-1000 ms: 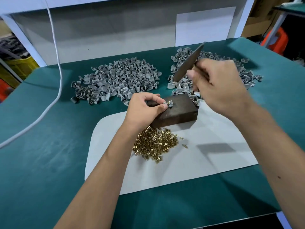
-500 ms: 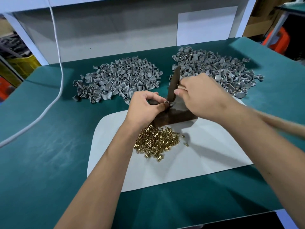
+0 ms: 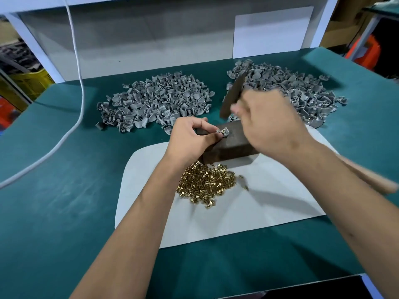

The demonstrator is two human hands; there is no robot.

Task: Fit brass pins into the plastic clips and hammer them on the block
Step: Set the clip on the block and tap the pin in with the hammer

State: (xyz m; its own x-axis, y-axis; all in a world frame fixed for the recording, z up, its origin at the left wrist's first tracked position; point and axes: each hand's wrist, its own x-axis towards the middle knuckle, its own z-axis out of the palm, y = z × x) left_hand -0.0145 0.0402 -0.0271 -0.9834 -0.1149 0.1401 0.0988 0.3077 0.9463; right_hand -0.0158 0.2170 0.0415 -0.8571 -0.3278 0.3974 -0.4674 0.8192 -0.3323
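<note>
On the green-covered counter (image 3: 54,212) lie two broad heaps of grey plastic clips (image 3: 157,100), too many to count, one white paper sheet (image 3: 248,216), one dark rectangular block (image 3: 233,145) and one pile of small brass pins (image 3: 205,184). Hammering is under way: the left hand (image 3: 190,141) pinches one pinned clip (image 3: 223,132) on the block, while the right hand (image 3: 272,124) grips a wooden-handled hammer (image 3: 232,98) raised above it. Next comes a square blow clear of the fingertips.
</note>
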